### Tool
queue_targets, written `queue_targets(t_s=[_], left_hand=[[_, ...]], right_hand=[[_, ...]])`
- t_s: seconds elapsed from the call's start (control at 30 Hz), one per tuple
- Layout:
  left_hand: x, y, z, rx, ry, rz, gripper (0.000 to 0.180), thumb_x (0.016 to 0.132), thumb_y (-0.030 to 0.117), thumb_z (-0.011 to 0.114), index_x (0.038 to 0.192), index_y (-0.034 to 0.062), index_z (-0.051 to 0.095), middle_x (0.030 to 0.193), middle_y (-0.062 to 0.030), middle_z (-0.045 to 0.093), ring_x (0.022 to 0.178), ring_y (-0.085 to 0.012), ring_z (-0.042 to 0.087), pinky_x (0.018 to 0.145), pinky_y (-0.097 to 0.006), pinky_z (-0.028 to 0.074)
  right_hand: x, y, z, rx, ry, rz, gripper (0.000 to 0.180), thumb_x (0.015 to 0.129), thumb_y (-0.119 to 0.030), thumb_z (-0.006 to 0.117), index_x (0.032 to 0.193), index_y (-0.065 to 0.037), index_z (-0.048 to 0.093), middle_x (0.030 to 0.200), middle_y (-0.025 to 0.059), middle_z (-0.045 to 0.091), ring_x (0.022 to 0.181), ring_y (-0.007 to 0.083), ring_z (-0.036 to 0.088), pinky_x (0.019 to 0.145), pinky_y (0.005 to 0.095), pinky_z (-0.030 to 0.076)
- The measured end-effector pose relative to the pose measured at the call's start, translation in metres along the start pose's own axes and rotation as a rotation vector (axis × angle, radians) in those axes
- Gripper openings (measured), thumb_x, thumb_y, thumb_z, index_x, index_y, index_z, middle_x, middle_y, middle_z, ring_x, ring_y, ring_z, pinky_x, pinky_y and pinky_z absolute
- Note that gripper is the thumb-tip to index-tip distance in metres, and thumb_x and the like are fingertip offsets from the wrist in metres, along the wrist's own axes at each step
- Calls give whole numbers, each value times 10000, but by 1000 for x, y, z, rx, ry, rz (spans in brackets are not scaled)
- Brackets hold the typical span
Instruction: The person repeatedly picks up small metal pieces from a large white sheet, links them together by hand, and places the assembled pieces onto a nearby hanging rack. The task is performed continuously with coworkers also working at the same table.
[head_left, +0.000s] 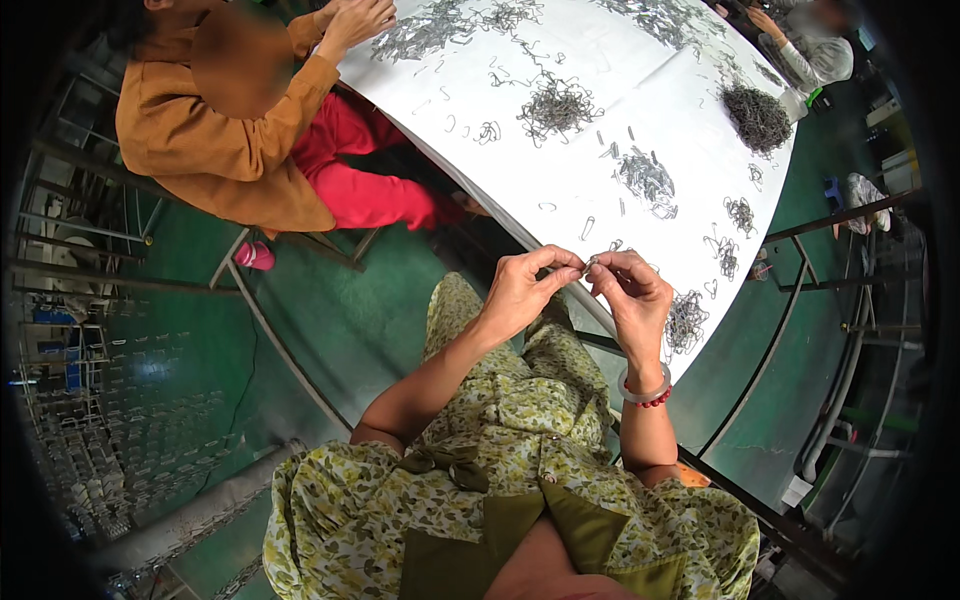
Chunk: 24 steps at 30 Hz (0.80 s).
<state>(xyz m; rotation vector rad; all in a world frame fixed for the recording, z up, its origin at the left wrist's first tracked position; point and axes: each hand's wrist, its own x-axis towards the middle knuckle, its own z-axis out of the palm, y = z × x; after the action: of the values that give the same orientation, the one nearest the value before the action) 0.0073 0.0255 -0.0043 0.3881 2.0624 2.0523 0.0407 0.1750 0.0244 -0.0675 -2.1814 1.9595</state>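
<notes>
My left hand (522, 292) and my right hand (637, 297) meet above the near edge of a white-covered table (690, 110). Both pinch a small bent metal wire piece (590, 264) between thumb and forefinger; the fingertips hide most of it, so its exact shape does not show. Just beyond my fingers lies a single elongated wire loop (587, 228). To the right of my right hand, a heap of thin wire pieces (686, 322) sits by the table's edge. Farther in are a pile of flat grey metal pieces (648, 183) and a loose pile of dark wire hooks (560, 106).
A dense dark heap of wire parts (756, 120) stands at the right, with smaller clusters (725, 256) nearer. A person in a brown jacket (200, 150) sits at the left edge; another in light sleeves (815, 60) works far right. Metal frame bars (300, 365) stand on the green floor.
</notes>
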Motion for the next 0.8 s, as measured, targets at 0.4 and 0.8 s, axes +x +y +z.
queue_targets(t_s=[0.4, 0.8], left_hand=[[4, -1, -5, 12, -47, -18, 109, 814, 81, 642, 884, -2, 645, 808, -52, 665, 752, -99, 603, 698, -246, 483], [144, -50, -57, 621, 238, -84, 587, 906, 477, 404, 752, -50, 612, 702, -230, 614, 708, -403, 601, 689, -450, 468]], right_hand=[[10, 1, -1, 170, 19, 113, 69, 796, 63, 604, 863, 53, 623, 771, 96, 628, 660, 128, 595, 534, 222, 467], [5, -13, 14, 77, 2, 94, 177, 773, 67, 628, 950, 60, 637, 850, 62, 644, 734, 71, 559, 658, 188, 476]])
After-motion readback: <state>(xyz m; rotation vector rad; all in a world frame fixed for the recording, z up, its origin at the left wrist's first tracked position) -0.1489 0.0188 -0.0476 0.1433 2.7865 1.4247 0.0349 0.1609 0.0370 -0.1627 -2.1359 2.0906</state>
